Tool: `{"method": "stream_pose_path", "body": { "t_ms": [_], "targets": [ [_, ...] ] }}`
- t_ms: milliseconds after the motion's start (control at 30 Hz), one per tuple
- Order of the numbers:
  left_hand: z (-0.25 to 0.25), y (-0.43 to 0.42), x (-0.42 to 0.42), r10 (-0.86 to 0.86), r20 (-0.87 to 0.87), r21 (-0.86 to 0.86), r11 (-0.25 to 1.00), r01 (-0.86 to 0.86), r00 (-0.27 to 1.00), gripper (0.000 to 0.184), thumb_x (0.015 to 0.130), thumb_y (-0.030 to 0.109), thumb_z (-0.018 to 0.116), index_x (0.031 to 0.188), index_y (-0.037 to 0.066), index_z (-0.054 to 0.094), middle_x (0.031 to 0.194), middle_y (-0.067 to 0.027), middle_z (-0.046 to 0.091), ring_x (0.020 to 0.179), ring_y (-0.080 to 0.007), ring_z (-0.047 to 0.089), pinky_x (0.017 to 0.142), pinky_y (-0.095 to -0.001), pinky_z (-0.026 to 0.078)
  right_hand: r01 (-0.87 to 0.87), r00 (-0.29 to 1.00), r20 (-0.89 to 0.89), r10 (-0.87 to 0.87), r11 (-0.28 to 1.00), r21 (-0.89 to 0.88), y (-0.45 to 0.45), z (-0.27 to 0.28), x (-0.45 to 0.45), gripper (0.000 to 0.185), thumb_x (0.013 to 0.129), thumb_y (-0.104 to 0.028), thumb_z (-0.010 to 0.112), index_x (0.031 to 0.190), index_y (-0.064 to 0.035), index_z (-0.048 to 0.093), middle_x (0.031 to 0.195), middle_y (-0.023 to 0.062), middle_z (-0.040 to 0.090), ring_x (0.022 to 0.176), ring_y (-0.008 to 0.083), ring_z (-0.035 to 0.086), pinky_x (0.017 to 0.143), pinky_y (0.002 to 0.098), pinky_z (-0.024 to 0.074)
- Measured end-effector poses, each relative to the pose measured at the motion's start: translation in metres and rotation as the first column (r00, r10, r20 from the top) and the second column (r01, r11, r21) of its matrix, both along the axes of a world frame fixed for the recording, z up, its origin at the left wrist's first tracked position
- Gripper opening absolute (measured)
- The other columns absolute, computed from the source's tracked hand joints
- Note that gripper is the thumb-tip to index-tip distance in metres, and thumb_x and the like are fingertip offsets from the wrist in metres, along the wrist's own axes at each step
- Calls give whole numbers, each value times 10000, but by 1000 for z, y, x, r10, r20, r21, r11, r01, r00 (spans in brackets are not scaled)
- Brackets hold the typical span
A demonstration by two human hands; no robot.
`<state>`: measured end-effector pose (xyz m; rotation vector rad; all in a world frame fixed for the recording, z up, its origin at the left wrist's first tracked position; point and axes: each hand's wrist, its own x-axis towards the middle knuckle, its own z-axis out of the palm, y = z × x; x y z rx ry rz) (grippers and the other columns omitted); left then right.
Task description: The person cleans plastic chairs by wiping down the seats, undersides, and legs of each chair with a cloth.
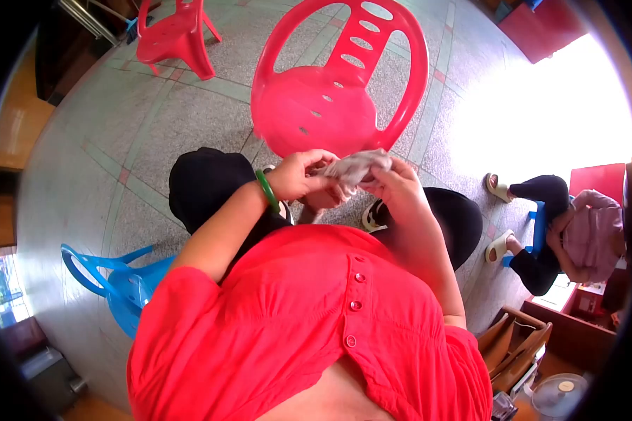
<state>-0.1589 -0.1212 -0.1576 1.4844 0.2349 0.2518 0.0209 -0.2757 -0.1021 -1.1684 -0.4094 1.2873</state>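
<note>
A crumpled, greyish-white piece of cloth [358, 167] is held between my two hands, above my lap. My left hand [300, 175], with a green bangle on its wrist, has its fingers closed on the cloth's left end. The fingers of my right hand [395, 181] pinch its right end. Below the cloth, between my knees, is a skin-toned shape that I cannot make out clearly. Just beyond my hands stands a red plastic chair [323, 105] with holes in its seat and back.
Another red chair [172, 45] stands at the upper left, and a blue chair [130, 284] at the left. At the right a seated person [590, 235] has folded arms. A brown wooden rack [516, 344] and a round clear lid [559, 394] are at the lower right.
</note>
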Motion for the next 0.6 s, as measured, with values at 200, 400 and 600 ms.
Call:
{"method": "stream_pose_path", "body": {
  "t_ms": [200,400,600],
  "targets": [
    [18,8,-9,112,0,87,990,-112,994,174,950,148,516,992,1,600,789,2,615,721,-67,575,673,-233,482,184,982,38,-182,981,-58,5,4,-3,240,934,-192,537,1088,-13,580,957,41,639,809,121,618,718,257,512],
    [32,15,-8,418,154,-101,908,-407,895,153,973,174,488,924,73,592,710,129,399,638,26,326,557,-156,290,135,946,304,-113,989,-54,8,3,-11,242,928,-223,564,1046,-20,623,937,1,637,850,64,569,752,225,449],
    [50,28,-18,370,95,-20,929,-370,924,135,948,169,534,900,54,584,723,90,465,659,7,387,576,-164,336,98,832,553,-43,993,-69,7,-10,-7,294,960,-280,510,1048,-12,591,919,-22,574,845,56,495,785,215,416]
  ]
}}
